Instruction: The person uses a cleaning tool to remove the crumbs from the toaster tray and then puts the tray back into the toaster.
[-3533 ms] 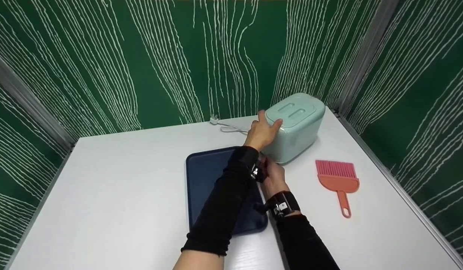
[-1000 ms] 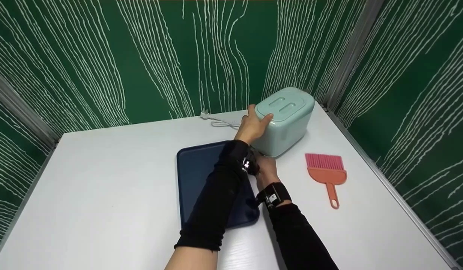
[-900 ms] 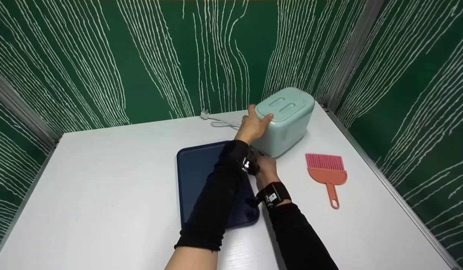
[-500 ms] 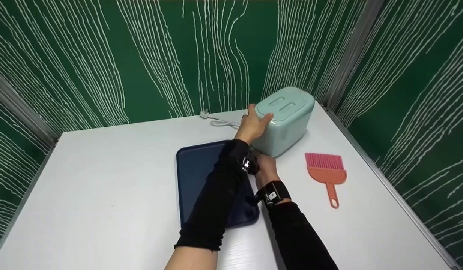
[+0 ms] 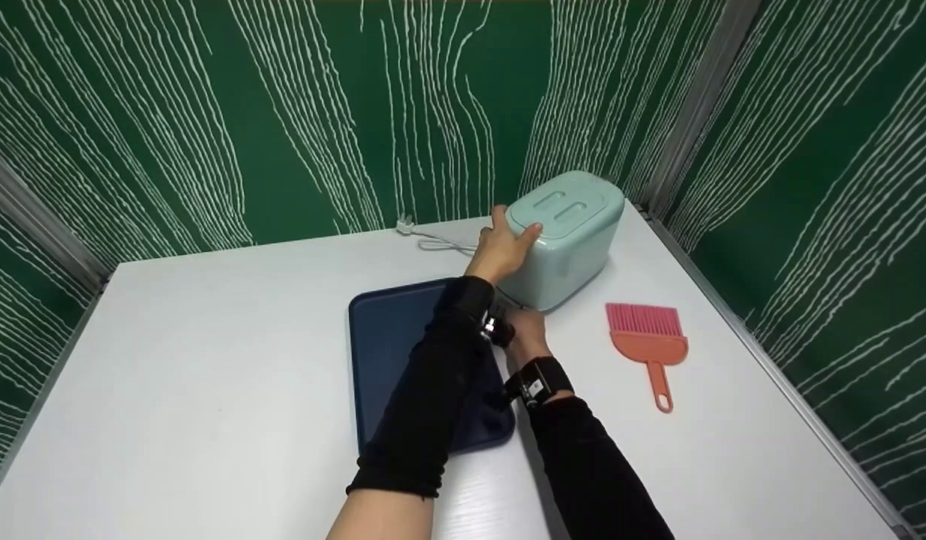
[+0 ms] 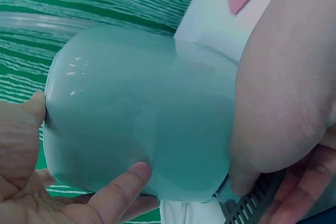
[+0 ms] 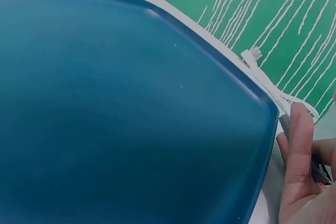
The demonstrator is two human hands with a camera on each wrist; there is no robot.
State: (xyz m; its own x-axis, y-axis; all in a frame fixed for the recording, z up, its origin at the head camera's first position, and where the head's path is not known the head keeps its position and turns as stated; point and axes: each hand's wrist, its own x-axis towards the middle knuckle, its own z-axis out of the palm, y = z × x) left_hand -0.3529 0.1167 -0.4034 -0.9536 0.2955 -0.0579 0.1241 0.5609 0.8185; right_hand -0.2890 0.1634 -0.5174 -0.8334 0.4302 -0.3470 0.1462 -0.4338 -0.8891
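Note:
A mint-green toaster (image 5: 572, 244) with a covered top stands toward the back right of the table. My left hand (image 5: 500, 246) grips its near end, with the thumb and fingers spread over the end and upper edge. Low at that same end, my right hand (image 5: 527, 330) is mostly hidden behind the left wrist in the head view. The left wrist view shows it pinching a dark grey slotted crumb tray (image 6: 252, 205) at the toaster's bottom edge. How far the crumb tray sits inside the toaster cannot be seen.
A dark blue serving tray (image 5: 388, 330) lies under my left forearm. An orange brush (image 5: 649, 347) with pink bristles lies on the right. The toaster's white cord and plug (image 5: 405, 225) rest near the back edge. Green walls with white lines enclose the white table (image 5: 208, 375).
The head view has shifted, so everything sits a little further left and higher in it. Both hands stay at the toaster's end, with only slight movement of the right hand.

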